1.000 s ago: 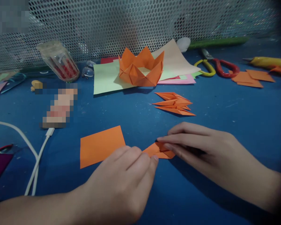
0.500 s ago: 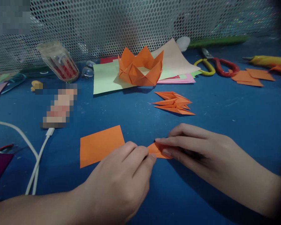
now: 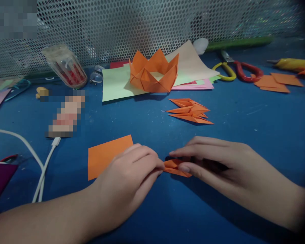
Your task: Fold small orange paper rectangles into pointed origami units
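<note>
Between my hands, low over the blue table, is a small folded piece of orange paper [image 3: 176,168]. My left hand [image 3: 132,176] pinches its left tip with thumb and fingers together. On its right end my right hand [image 3: 213,169] is closed, the thumb on the near side and the fingers behind. The part under the right fingers is hidden. Flat on the table, partly beneath my left hand, lies an orange paper rectangle [image 3: 105,157]. Beyond my hands several pointed orange folded pieces [image 3: 189,111] rest close together.
An orange paper crown shape [image 3: 155,76] stands on coloured sheets [image 3: 114,88]. Scissors [image 3: 246,72] and orange paper pieces [image 3: 274,83] lie at the back right. A leaning jar [image 3: 68,69], a blurred-out object [image 3: 66,115] and a white cable [image 3: 44,169] are on the left.
My left fingers have shifted and now pinch the orange piece's very tip. The piece looks narrower, its edge folded up, and my right thumb has moved onto its near side.
</note>
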Demonstrator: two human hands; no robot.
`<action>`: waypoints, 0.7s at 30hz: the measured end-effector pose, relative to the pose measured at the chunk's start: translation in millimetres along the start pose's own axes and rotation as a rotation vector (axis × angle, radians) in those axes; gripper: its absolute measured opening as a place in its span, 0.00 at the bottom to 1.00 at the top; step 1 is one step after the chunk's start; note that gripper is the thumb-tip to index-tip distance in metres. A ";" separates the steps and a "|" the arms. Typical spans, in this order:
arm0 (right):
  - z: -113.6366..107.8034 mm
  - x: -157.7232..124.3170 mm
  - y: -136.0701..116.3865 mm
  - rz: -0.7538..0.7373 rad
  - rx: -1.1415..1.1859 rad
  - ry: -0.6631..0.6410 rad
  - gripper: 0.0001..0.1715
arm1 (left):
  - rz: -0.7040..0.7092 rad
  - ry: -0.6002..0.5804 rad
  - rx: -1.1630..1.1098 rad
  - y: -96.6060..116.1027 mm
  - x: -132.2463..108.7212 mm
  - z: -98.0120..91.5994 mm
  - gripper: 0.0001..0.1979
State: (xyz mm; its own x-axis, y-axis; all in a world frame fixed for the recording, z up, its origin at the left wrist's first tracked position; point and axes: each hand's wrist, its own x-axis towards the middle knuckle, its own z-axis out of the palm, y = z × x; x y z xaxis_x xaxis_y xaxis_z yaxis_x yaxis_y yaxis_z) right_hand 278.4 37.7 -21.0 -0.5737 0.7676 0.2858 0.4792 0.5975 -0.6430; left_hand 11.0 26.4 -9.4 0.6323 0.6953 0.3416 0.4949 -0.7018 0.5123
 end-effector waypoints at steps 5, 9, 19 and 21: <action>3.0 -1.7 -1.7 -0.113 -0.094 0.040 0.17 | -0.093 0.002 -0.111 2.8 2.4 4.0 0.10; 4.5 -1.8 -4.5 -0.097 -0.105 0.051 0.18 | -0.137 0.004 -0.148 3.2 3.6 2.8 0.12; 4.2 2.0 -4.2 -0.044 -0.019 0.004 0.18 | -0.164 0.016 -0.164 4.8 3.2 6.3 0.12; 5.4 -0.1 -3.6 -0.071 -0.048 0.003 0.17 | -0.158 0.021 -0.151 5.2 4.5 7.0 0.12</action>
State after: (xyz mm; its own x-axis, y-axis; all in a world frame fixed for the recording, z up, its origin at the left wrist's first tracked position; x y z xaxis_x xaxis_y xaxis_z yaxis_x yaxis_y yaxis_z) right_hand 273.2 34.3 -22.6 -0.6057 0.7233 0.3317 0.4684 0.6610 -0.5863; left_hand 20.5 24.8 -10.7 0.5403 0.7992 0.2633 0.4911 -0.5536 0.6726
